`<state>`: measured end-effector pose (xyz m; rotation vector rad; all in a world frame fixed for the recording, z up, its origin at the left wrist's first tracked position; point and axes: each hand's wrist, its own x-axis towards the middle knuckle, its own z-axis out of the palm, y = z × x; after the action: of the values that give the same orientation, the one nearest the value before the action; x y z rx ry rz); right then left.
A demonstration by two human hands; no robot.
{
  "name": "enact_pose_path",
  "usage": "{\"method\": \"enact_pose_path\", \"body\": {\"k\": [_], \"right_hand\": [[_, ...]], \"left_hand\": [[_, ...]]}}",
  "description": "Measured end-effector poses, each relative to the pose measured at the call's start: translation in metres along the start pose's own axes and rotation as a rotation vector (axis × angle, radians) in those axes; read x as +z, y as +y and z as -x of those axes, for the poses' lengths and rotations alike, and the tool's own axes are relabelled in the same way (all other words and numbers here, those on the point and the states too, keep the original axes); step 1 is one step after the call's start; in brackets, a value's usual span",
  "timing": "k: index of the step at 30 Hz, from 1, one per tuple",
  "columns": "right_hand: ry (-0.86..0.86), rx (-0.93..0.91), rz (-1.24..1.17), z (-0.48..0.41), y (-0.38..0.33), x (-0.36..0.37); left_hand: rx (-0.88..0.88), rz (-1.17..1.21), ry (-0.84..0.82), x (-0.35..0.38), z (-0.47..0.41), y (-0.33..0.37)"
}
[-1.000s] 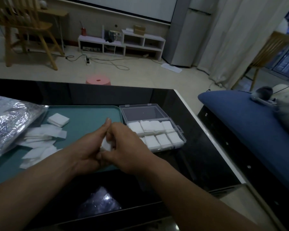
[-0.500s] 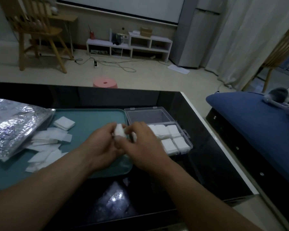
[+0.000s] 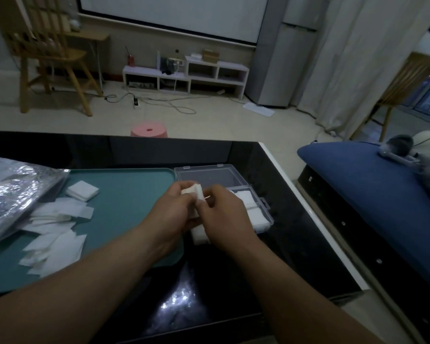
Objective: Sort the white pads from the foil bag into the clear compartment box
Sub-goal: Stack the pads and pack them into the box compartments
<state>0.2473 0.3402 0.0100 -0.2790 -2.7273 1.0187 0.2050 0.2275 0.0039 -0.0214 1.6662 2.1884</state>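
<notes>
My left hand point(image 3: 175, 211) and my right hand point(image 3: 225, 214) meet over the left side of the clear compartment box point(image 3: 263, 209), both pinching a folded white pad point(image 3: 193, 191). The box stands open, its lid point(image 3: 206, 173) lying flat behind it, and white pads fill the compartments I can see; my hands hide the rest. A crumpled foil bag point(image 3: 13, 194) lies at the left on the teal tray point(image 3: 124, 187). Several loose white pads point(image 3: 57, 234) are scattered beside the bag, and a small neat stack point(image 3: 82, 191) sits further back.
The tray and box rest on a glossy black table point(image 3: 293, 234) with a white right edge. A blue cushion point(image 3: 372, 184) lies to the right. Beyond the table stand a pink stool point(image 3: 149, 130), a wooden chair point(image 3: 50, 58) and a low white shelf point(image 3: 184, 75).
Both hands have moved forward and right from the tray's front edge to over the box, still working the pad between them. The camera has tilted and shifted too.
</notes>
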Motion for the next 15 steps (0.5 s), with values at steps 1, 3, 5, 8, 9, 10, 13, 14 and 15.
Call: {"method": "enact_pose_path", "body": {"k": [1,3,5,8,9,10,13,14,15], "right_hand": [[0.009,0.025,-0.039,-0.004,0.003,-0.005],[0.045,0.078,-0.104,-0.017,0.019,-0.021],[0.145,0.144,-0.117,-0.033,0.042,-0.042],[0.260,0.283,-0.135,-0.046,0.080,-0.068],[0.272,0.314,-0.142,-0.049,0.089,-0.071],[0.274,0.328,-0.135,-0.051,0.096,-0.071],[0.233,0.303,-0.076,-0.061,0.101,-0.061],[0.213,0.288,-0.053,-0.063,0.101,-0.056],[0.191,0.278,-0.030,-0.065,0.100,-0.052]], "left_hand": [[0.016,-0.023,-0.011,0.006,-0.003,-0.001],[0.077,-0.125,-0.008,0.019,-0.017,-0.007],[0.250,-0.443,-0.012,0.028,-0.035,-0.014],[0.515,-1.065,-0.120,0.037,-0.054,-0.024],[0.588,-1.260,-0.168,0.038,-0.059,-0.027],[0.633,-1.437,-0.203,0.039,-0.059,-0.029],[0.687,-1.648,-0.214,0.035,-0.064,-0.037],[0.697,-1.652,-0.200,0.034,-0.063,-0.039],[0.713,-1.654,-0.188,0.034,-0.062,-0.040]]}}
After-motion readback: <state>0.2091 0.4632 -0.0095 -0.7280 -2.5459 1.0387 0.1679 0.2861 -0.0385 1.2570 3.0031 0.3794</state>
